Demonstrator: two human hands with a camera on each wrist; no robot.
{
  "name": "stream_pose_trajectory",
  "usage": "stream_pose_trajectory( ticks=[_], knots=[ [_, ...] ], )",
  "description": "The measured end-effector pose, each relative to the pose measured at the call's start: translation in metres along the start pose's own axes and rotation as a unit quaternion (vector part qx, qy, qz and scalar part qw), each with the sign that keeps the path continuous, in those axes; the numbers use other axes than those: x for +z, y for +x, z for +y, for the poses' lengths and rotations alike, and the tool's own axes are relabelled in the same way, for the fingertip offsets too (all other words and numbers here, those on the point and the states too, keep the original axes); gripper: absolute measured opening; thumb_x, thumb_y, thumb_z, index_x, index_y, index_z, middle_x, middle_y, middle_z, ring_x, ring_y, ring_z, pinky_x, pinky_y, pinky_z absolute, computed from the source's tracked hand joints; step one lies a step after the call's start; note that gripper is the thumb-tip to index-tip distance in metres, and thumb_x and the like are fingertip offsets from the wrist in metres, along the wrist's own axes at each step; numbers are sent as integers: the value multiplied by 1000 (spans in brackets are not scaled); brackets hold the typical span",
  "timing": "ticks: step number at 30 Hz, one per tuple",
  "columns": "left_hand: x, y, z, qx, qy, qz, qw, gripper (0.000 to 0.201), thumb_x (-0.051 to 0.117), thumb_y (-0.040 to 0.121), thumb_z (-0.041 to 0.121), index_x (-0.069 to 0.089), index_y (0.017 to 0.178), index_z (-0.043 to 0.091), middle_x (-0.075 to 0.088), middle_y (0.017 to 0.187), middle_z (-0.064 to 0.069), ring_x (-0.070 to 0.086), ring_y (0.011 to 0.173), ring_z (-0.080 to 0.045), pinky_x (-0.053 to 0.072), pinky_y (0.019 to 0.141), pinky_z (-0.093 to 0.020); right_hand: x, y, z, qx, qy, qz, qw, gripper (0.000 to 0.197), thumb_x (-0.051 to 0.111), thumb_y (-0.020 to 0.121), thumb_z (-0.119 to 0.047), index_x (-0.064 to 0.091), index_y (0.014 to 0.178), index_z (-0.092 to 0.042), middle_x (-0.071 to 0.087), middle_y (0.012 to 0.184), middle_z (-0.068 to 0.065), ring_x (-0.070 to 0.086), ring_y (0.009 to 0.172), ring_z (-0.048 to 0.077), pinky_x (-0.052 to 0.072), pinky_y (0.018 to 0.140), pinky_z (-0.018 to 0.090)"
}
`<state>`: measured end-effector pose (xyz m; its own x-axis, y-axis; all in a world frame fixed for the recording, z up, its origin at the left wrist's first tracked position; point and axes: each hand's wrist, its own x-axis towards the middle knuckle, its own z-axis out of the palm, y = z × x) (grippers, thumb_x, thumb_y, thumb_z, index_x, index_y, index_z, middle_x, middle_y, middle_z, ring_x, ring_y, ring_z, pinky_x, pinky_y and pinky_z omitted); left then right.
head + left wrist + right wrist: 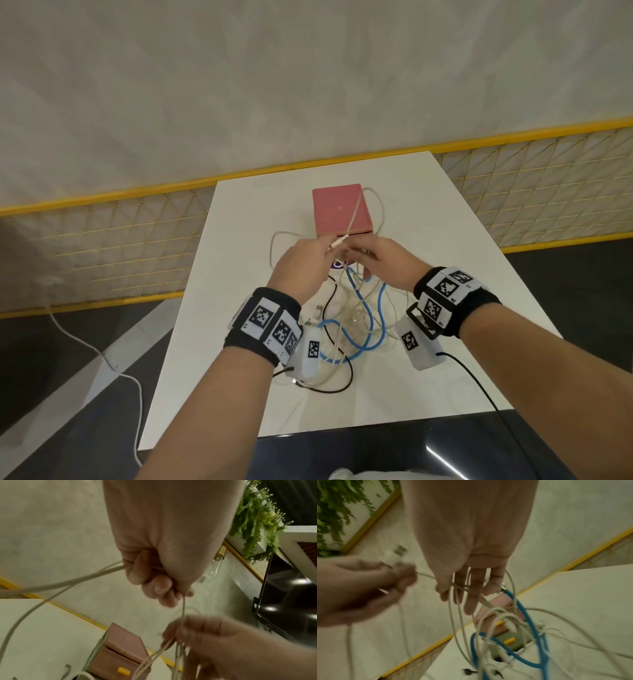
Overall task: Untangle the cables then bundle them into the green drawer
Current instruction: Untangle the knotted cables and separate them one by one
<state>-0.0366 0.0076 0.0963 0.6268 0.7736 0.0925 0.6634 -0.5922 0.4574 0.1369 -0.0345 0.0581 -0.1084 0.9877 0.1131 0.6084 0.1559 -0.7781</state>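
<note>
White table [445,240], long edge running away from the person; yellow-framed mesh fence [102,233] behind its far end. Black-and-white square marker tags on both wristbands; no readable writing anywhere.

Pink drawer unit [340,209] at the table's centre, toward the far end. In the right wrist view a green drawer [515,642] with a yellow handle sits low on the unit; cables hang in front of it, and whether it is open cannot be told.

Cable tangle [346,329] on the table toward the near edge: off-white leads, a blue cable [368,322], a thin black cable [339,377]. One off-white strand loops over the pink unit's top.

Left hand [301,267] raised over the tangle, fingers clenched round an off-white cable [72,580], its white plug [337,244] poking out past the fingers.

Right hand [387,263] just beside it, fingers fairly straight and pointing down, several off-white strands threaded between them, thumb pressing a strand.
</note>
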Motion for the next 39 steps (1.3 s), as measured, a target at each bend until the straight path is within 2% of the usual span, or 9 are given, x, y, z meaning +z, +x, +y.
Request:
stream_pose_trajectory(
  ticks=[4, 8, 11, 16, 21, 27, 30, 33, 39],
  knots=[
    [-21, 2, -6, -21, -117, 126, 985, 25, 44, 103, 23, 61, 119, 13, 55, 63, 5, 48, 52, -11, 37, 53, -28, -9, -8, 36, 94, -96, 19, 991, 48, 58, 90, -5, 48, 135, -18, 43, 134, 8, 57, 108, 22, 46, 87, 28],
    [-37, 2, -9, -24, -140, 140, 980, 19, 43, 104, 27, 55, 94, 17, 48, 58, 11, 46, 51, -10, 39, 55, -30, -19, -12, 31, 81, -88, 25, 992, 64, 66, 85, -12, 38, 142, -23, 37, 146, 1, 49, 119, 11, 38, 95, 22],
    [-34, 4, -2, -7, -160, 123, 979, 27, 42, 104, 31, 59, 108, 10, 49, 54, 11, 43, 45, -3, 35, 50, -24, -12, 0, 9, 34, -26, 46, 998, 42, 64, 89, -19, 52, 130, -21, 57, 121, -5, 58, 80, -11, 46, 70, 10],
    [-41, 6, -3, -44, -232, 257, 937, 18, 41, 104, 26, 58, 110, 24, 55, 56, 3, 43, 43, -9, 38, 51, -26, -1, 6, 4, 83, 20, 10, 996, 30, 40, 101, -19, 63, 88, -5, 68, 90, 11, 66, 59, 23, 45, 48, 18],
    [-30, -2, 2, -10, -85, 72, 994, 60, 48, 96, 11, 35, 145, 44, 66, 73, 0, 67, 67, -18, 54, 71, -27, -6, 8, -13, 46, 29, 29, 998, 28, 39, 101, -18, 60, 87, -6, 63, 76, -3, 65, 58, 21, 50, 52, 26],
    [-18, 1, -10, -56, -6, 14, 998, 14, 49, 97, 16, 60, 105, 19, 66, 77, -7, 63, 78, -35, 52, 68, -41, -11, -7, -30, -4, 68, 17, 998, 16, 48, 97, -12, 55, 111, -11, 69, 83, 6, 62, 56, 25, 51, 57, 24],
    [-29, -1, -17, -56, -23, 74, 995, 23, 45, 99, 17, 60, 116, 22, 69, 72, -3, 60, 64, -18, 51, 66, -36, -9, -28, -27, 23, 55, -114, 992, 15, 53, 90, -3, 58, 100, -11, 74, 83, 3, 68, 60, 28, 57, 64, 36],
    [-44, -8, -8, -42, -154, 147, 976, 22, 43, 103, 24, 64, 107, 20, 60, 58, 2, 44, 41, -3, 37, 52, -26, -1, -51, -29, 62, -22, -357, 932, 9, 64, 88, -19, 70, 90, -13, 74, 85, 4, 71, 67, 18, 50, 67, 20],
    [-68, -34, 47, 42, -424, 70, 902, 39, 29, 108, 26, 63, 98, 11, 51, 50, -1, 34, 33, -10, 28, 38, -17, 2, -35, -54, -4, -9, -107, 994, 63, 76, 77, -38, 44, 131, -26, 52, 128, -11, 50, 107, -3, 39, 80, 2]
  ],
)
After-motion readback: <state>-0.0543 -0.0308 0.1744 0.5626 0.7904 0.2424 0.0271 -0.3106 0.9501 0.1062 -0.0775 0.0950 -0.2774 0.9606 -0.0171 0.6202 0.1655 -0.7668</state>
